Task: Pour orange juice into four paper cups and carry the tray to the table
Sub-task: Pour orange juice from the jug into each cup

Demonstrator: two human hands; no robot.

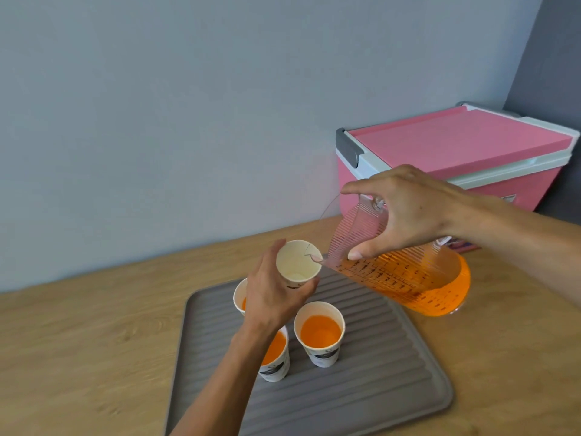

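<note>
Landmark = grey ribbed tray [393, 372] on the wooden counter [78, 335]

Far-left of tray: filled cup [240, 298], mostly hidden behind the left hand, orange visible inside. Near-left: second filled cup [278, 361], forearm crosses it. Near-centre: third filled cup [320, 333], in the clear, juice well up the wall

Left hand [273, 297] is wrapped round the empty cup [298, 262], fingers closed on its wall, holding it lifted above the tray's far edge and tipped mouth-right. Still dry inside

Right hand [405, 215] is clamped over the top of the clear measuring jug [408, 275], thumb on the near side, fingers on the far side. Jug lies right of the cup, long axis slanting down-left, spout touching or just over the cup rim. Juice pooled in the jug's low end, not at the spout yet, so more tilt needed

Likely 3 of 4 done; carry not started

Behind the tray, right: pink cooler box [456, 152], lid shut
</note>
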